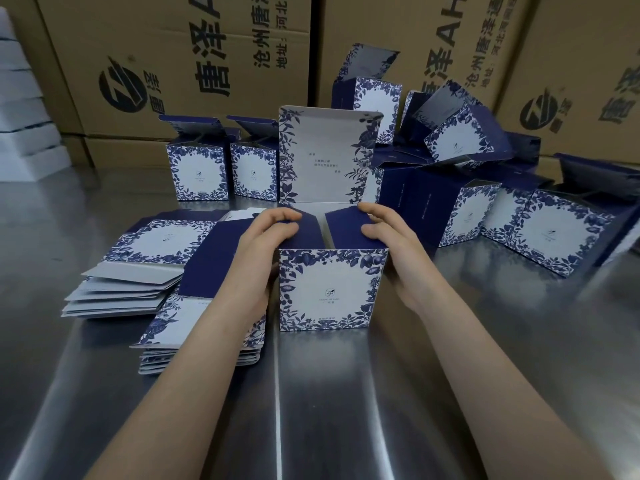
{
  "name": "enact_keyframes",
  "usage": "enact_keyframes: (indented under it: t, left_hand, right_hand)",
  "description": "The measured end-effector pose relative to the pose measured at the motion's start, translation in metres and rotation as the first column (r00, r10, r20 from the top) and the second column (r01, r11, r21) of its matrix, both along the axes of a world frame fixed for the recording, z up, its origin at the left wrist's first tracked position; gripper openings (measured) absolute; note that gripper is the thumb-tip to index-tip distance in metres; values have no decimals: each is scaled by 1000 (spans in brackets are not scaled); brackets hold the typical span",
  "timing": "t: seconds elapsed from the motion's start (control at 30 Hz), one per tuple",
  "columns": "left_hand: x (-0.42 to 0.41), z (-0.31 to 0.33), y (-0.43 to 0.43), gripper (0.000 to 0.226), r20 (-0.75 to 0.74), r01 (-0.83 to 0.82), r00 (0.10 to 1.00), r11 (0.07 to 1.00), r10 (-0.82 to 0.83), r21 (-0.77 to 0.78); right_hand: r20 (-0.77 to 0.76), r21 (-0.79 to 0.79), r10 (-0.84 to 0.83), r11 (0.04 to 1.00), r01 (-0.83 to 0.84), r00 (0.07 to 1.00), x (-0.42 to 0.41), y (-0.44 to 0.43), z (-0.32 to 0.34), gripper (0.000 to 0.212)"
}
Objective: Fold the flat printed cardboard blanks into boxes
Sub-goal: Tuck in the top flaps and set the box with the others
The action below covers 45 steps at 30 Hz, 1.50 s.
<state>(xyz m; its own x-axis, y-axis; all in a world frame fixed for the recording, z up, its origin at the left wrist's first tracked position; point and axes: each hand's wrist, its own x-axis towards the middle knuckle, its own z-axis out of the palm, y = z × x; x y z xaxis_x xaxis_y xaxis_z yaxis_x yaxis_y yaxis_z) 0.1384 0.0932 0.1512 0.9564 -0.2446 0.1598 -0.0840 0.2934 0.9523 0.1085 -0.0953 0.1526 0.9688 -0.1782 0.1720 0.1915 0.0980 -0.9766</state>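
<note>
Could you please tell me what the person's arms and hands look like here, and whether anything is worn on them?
Both forearms are bare up to the bottom edge of the picture: no sleeves show. The left hand and the right hand wear no gloves, and no ring, watch or bracelet can be seen. The fingernails look short and unpainted.

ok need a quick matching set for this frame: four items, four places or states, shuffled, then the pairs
Items:
1. blue-and-white printed cardboard box under the hands
2. stack of flat printed cardboard blanks
3. brown corrugated shipping cartons
4. tall white lid flap

Places or states:
A. standing upright, open
B. along the back wall
C. lying left of the left hand
D. side flaps being pressed inward by both hands

Pairs: 1-D, 2-C, 3-B, 4-A
</note>
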Motion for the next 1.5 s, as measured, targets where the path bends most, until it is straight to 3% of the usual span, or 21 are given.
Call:
enact_keyframes:
  t: [0.23,0.4,0.5,0.63,0.93,1.23,1.37,1.5]
  left_hand:
    - [3,-3,1,25,15,-26,1000,999,25,22]
    - [8,-4,2,57,-20,-25,1000,992,23,-127]
    - [9,-4,2,71,-11,7,1000,992,-8,-128]
    - [9,-3,2,64,5,49,999,993,-48,-112]
    - [6,-3,2,55,37,44,998,994,-41,-99]
    - [2,-4,0,35,59,66,996,993,-61,-95]
    - [2,-5,-1,26,13,65,998,983,-64,-174]
    - [3,-5,-1,24,2,54,999,983,-54,-173]
  right_hand:
    - [28,-52,10,999,-8,1000,2,2,-2,30]
    - [122,-32,8,999,-4,993,2,6,-4,53]
    - [144,-78,11,997,0,990,2,4,-3,60]
    - [127,-103,30,995,-17,991,4,0,-4,62]
    - [156,-167,-31,984,57,987,2,-2,-9,27]
    - [146,-112,-42,992,58,988,0,10,-5,38]
    - [124,-64,-60,996,68,990,0,8,-8,22]
    - [118,-86,-64,994,74,991,0,7,-9,24]
